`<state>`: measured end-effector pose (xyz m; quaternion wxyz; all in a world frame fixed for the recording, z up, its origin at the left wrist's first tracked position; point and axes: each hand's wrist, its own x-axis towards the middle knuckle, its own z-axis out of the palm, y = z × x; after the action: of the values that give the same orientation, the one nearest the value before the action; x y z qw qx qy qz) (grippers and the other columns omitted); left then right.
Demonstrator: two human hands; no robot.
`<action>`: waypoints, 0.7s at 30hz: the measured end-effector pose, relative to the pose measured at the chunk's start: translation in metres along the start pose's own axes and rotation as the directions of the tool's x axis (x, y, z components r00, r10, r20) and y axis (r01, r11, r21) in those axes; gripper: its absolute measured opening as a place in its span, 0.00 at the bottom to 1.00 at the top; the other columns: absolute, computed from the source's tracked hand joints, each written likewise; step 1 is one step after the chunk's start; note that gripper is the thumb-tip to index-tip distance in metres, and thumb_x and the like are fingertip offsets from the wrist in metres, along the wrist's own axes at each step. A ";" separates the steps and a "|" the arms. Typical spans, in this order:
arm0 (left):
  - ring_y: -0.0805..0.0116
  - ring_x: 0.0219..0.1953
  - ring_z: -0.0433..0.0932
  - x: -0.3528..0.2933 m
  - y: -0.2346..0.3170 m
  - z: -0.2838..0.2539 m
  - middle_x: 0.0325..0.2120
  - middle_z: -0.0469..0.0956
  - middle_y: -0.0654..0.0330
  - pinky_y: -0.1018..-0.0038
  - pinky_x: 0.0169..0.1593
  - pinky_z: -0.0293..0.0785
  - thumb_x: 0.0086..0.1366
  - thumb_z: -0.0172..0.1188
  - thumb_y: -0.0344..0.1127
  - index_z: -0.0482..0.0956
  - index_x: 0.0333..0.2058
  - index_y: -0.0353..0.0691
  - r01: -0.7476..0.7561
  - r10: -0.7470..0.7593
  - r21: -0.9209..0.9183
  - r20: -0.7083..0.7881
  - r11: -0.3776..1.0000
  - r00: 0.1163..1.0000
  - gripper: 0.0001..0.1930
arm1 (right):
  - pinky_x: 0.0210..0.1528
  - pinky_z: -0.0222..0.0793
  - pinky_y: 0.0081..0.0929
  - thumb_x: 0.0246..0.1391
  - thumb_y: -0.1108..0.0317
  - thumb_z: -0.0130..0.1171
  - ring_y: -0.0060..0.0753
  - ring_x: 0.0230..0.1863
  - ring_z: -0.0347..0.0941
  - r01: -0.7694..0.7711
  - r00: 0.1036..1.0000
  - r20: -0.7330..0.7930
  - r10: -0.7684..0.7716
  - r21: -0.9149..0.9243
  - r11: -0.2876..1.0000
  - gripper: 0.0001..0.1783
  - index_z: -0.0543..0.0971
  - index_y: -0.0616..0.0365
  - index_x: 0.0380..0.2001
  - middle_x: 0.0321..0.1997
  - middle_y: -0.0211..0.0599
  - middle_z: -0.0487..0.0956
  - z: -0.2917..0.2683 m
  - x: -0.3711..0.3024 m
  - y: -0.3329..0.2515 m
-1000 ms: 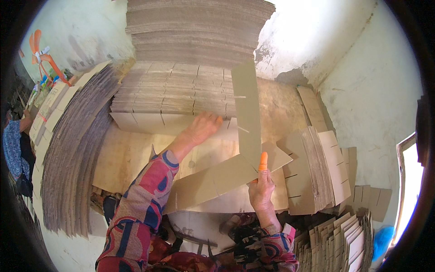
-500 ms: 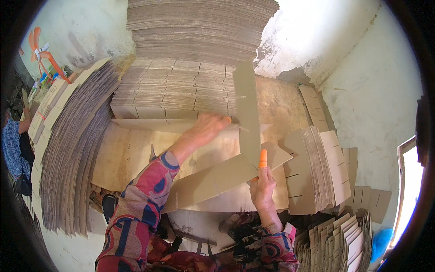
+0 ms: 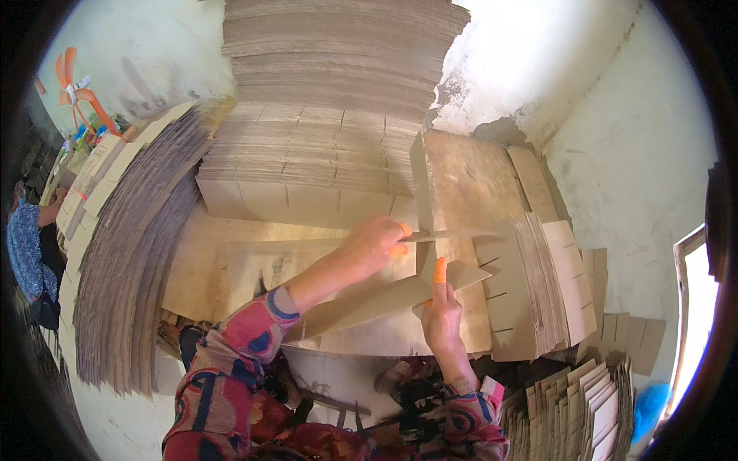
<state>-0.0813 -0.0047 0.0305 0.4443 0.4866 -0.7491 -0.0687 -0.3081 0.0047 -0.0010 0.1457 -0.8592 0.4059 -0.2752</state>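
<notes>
Moved since the earlier frame: left hand (image 3: 369, 244), which now sits at mid-frame, off the slotted stack (image 3: 307, 146) at upper centre, with a cardboard strip (image 3: 416, 237). Left fingers: pinched on that strip, which shows nearly edge-on and crosses the upright strip (image 3: 420, 180); whether their slots engage cannot be told. Right hand (image 3: 443, 319), right of lower centre: orange-capped thumb up, fingers gripping the slanted strip (image 3: 361, 306). Fanned cardboard pile (image 3: 138, 246): stands at frame left.
</notes>
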 end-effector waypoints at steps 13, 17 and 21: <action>0.54 0.41 0.71 0.038 -0.041 -0.073 0.33 0.75 0.51 0.63 0.43 0.69 0.45 0.73 0.47 0.72 0.42 0.33 0.171 -0.441 0.580 0.364 0.797 0.820 0.31 | 0.24 0.70 0.40 0.42 0.85 0.52 0.52 0.24 0.72 0.085 0.995 -0.049 -0.084 0.021 0.996 0.45 0.52 0.61 0.67 0.31 0.49 0.73 -0.006 -0.009 0.004; 0.54 0.44 0.70 0.023 -0.082 -0.025 0.34 0.74 0.52 0.64 0.44 0.67 0.45 0.72 0.42 0.72 0.41 0.33 0.027 -0.245 0.683 0.224 0.730 0.943 0.28 | 0.27 0.73 0.32 0.39 0.86 0.52 0.44 0.26 0.76 0.017 0.999 -0.035 -0.017 0.000 1.000 0.40 0.63 0.63 0.61 0.36 0.49 0.75 -0.005 -0.011 0.006; 0.57 0.42 0.71 0.012 -0.107 0.000 0.33 0.74 0.54 0.66 0.45 0.66 0.46 0.66 0.33 0.73 0.38 0.36 0.046 -0.175 0.764 0.088 0.643 0.981 0.20 | 0.27 0.73 0.31 0.38 0.87 0.52 0.44 0.26 0.75 0.040 0.998 -0.047 -0.038 0.035 0.999 0.40 0.63 0.63 0.61 0.35 0.48 0.75 -0.006 -0.008 0.001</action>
<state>-0.0118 -0.0696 -0.0192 0.1360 0.6657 -0.7096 0.1865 -0.3169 0.0100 0.0004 0.1461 -0.8577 0.3873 -0.3049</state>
